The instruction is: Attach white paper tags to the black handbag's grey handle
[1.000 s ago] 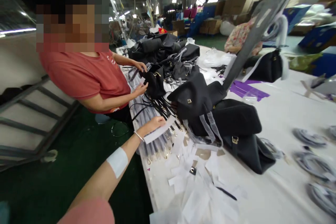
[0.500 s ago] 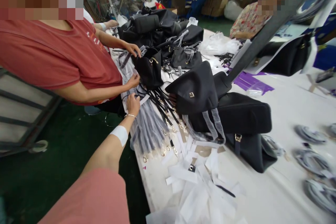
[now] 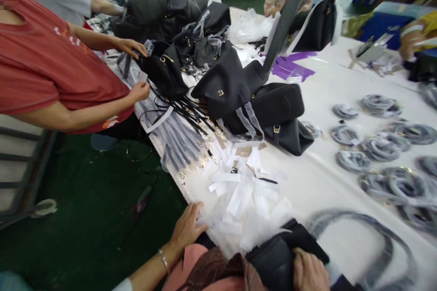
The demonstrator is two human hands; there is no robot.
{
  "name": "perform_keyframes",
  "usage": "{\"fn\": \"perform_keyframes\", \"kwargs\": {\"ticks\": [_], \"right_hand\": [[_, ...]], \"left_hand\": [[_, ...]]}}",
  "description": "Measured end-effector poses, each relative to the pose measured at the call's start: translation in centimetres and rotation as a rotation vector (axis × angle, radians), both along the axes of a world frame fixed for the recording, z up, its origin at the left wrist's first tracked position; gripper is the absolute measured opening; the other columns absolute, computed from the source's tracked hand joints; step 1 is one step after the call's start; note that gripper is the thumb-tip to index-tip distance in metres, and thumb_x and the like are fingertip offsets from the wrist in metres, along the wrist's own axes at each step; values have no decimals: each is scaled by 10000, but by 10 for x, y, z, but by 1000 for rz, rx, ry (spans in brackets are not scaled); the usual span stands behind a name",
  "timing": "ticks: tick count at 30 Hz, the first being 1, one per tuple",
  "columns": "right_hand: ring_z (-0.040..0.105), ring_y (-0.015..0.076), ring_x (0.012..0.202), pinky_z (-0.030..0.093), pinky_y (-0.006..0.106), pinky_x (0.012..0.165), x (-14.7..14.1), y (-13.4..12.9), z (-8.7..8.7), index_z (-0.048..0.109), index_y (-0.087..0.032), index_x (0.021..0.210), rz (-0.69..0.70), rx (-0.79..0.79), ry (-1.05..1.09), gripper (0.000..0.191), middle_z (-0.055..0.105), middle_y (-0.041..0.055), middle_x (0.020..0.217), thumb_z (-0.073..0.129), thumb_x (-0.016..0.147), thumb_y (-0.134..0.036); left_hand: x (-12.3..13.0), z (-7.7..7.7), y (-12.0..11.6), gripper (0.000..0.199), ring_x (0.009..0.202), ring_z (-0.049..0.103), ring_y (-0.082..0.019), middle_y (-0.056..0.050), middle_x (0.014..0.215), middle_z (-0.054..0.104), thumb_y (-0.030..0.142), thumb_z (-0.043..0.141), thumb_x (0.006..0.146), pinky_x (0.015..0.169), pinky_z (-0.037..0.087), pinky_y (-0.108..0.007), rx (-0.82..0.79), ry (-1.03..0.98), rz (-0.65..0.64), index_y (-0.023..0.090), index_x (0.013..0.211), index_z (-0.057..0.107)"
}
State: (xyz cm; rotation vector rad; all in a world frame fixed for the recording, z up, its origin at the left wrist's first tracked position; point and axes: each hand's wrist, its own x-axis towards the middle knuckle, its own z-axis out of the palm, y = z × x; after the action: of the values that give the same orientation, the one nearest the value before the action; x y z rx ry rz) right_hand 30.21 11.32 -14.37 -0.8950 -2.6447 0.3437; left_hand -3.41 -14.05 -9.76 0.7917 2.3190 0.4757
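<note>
A: Moved since the earlier view?

B: Left hand (image 3: 187, 229), away from the black straps (image 3: 191, 120) and now low at the near edge of the tabletop (image 3: 327, 182). Right hand (image 3: 309, 272), newly in view, down on a black bag (image 3: 275, 259).

A: Left hand's state?

B: Open, fingers spread, nothing in hold, just beside a heap of white paper strips (image 3: 239, 200).

A: And the right hand?

B: Over the black bag, fingers curved on the fabric. Firm grip or mere pressure: impossible to tell from this view.

A: Position of the black bag?

B: At the near edge of the tabletop, right of the paper strips, next to a brown patterned cloth (image 3: 218, 268), with a large grey coiled cord (image 3: 362, 241) just beside it.

A: Farther along the tabletop?

B: A co-worker in a red T-shirt (image 3: 44, 54), hands (image 3: 139, 92) on a black handbag (image 3: 164, 72), the black straps fanned out below it. More grey coils (image 3: 378, 148) off to the right.
</note>
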Motion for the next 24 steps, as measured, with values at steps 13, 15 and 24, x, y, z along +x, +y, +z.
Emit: {"fn": "perform_keyframes", "kwargs": {"ticks": [13, 15, 24], "right_hand": [[561, 252, 871, 392, 392, 793, -7, -10, 30, 579, -208, 1073, 17, -56, 55, 331, 629, 68, 941, 328, 1040, -420], [568, 260, 973, 383, 406, 866, 3, -16, 39, 562, -211, 1170, 52, -12, 59, 321, 641, 78, 1058, 364, 1034, -424], [587, 253, 1052, 401, 428, 959, 97, -50, 68, 566, -188, 1214, -134, 37, -23, 334, 659, 88, 1133, 485, 998, -429]], "left_hand": [[55, 24, 108, 163, 708, 551, -161, 18, 723, 551, 341, 572, 811, 683, 441, -276, 171, -154, 15, 203, 761, 503], [56, 36, 124, 193, 760, 568, -175, -1, 825, 588, 344, 615, 792, 727, 459, -297, 185, -93, -39, 197, 899, 549], [120, 73, 163, 336, 1246, 486, -259, -110, 1269, 568, 286, 500, 934, 1044, 361, -431, 574, 290, -714, 239, 1267, 498]]}}
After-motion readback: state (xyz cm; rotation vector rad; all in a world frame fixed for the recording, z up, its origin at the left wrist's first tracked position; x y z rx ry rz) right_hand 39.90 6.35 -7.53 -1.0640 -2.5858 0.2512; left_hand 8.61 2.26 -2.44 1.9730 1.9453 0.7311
